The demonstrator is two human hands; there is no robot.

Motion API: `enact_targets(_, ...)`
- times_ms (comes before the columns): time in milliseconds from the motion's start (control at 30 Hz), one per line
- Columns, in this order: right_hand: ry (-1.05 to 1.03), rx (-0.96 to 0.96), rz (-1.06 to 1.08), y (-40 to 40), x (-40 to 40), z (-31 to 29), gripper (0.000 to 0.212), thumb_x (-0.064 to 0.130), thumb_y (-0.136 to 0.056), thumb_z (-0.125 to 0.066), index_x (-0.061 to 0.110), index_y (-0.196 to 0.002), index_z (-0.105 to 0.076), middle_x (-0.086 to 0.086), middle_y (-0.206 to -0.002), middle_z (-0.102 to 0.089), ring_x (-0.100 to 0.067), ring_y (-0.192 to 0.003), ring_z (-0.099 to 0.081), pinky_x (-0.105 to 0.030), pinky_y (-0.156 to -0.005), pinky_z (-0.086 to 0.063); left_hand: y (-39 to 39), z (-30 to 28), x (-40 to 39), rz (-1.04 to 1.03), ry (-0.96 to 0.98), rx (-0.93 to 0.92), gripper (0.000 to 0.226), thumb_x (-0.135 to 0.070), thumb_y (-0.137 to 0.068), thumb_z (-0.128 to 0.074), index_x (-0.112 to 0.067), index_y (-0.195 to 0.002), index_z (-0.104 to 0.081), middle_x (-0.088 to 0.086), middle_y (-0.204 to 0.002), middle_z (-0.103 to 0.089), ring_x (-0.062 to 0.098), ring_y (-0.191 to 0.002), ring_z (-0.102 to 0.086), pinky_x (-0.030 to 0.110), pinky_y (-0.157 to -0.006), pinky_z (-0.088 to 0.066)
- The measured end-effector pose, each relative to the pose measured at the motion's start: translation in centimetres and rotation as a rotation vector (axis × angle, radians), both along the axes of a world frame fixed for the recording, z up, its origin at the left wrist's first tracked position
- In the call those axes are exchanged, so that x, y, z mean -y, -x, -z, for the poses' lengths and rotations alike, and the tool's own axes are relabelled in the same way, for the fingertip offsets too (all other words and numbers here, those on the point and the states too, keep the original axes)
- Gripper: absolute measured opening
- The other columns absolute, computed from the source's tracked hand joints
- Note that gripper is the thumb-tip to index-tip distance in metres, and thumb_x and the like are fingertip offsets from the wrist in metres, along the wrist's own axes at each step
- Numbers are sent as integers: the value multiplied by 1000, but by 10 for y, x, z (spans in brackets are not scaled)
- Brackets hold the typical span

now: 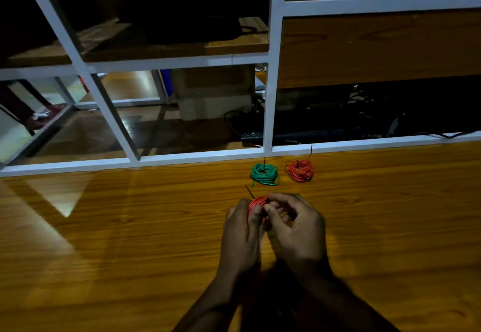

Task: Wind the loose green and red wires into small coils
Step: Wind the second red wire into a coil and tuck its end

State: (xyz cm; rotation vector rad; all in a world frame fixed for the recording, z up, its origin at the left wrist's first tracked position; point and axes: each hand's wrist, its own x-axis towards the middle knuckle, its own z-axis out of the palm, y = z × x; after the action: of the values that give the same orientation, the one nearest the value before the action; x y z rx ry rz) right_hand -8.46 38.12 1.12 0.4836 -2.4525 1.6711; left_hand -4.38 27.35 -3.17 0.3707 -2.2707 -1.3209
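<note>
In the head view, nearest the camera, two forearms reach in from the bottom edge over the wooden table (130,240), and the hands meet just above its surface. The left hand (240,238) curls its fingers and thumb around a red coil (256,205), holding it upright. The right hand (296,227) is bent in close on the coil's right side, fingertips pinching at it; a thin black tie (249,191) sticks up and to the left from the coil, and the right fingers appear to be working the tie's other end, though the exact grip is hidden.

Farther away, near the table's far edge, lie two finished bundles. The green coil (265,174) rests flat with a black tie standing up from it and a short tail trailing on the near left. Just to its right, apart from it, the second red coil (299,170) also lies flat, with a loose end pointing upward.

Judging by this, two coils are done and the third is wound and being fastened. No loose wire shows elsewhere on the table, so the task looks nearly complete.

Beyond the table stands a white metal shelf frame (269,97) in dim light.
</note>
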Motion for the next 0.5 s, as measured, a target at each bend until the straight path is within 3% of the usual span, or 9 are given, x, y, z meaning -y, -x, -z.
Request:
enact_targets(133, -25, 2, 23, 7, -3, -5, 14, 15, -86, -75, 28, -92, -72, 15, -89, -65, -3, -81, -62, -11, -61, -47, 0, 1, 2, -37, 184, -30, 47, -58, -100, -26, -23, -96, -57, -16, -84, -51, 14, -84, -49, 43, -69, -45)
enact_targets(267, -135, -2, -39, 12, -2, -11, 15, 20, -85, -76, 33, -86, -68, 20, -94, -56, -3, -98, -52, -21, -79, -46, 1, 4, 3, -30, 329, -24, 43, -54, -102, -26, -24, -90, -54, -9, -82, -56, 15, -83, -45, 37, -69, -35)
enact_targets(333, -126, 72, -103, 16, -5, -14, 13, 18, -85, -75, 31, -84, -70, 17, -96, -61, -3, -99, -53, -22, -78, -44, 0, 4, 4, -22, 379, -20, 42, -55, -102, -22, -27, -89, -50, -6, -82, -57, 16, -84, -43, 37, -69, -34)
enact_targets(433, 39, 336, -253, 25, -10, -22, 12, 9, -87, -73, 21, -86, -73, -3, -90, -67, 6, -70, -57, -12, -59, -43, 0, 4, 7, -10, 442, -25, 42, -56, -103, -19, -28, -90, -48, -4, -83, -60, 17, -84, -44, 39, -69, -36)
enact_targets(500, 51, 414, -325, 31, -12, -24, 11, 6, -87, -74, 17, -86, -74, -6, -90, -68, 4, -57, -53, -13, -53, -44, 2, 4, 7, -5, 470, -40, 41, -55, -104, -19, -28, -92, -48, -3, -83, -61, 18, -84, -45, 38, -69, -36)
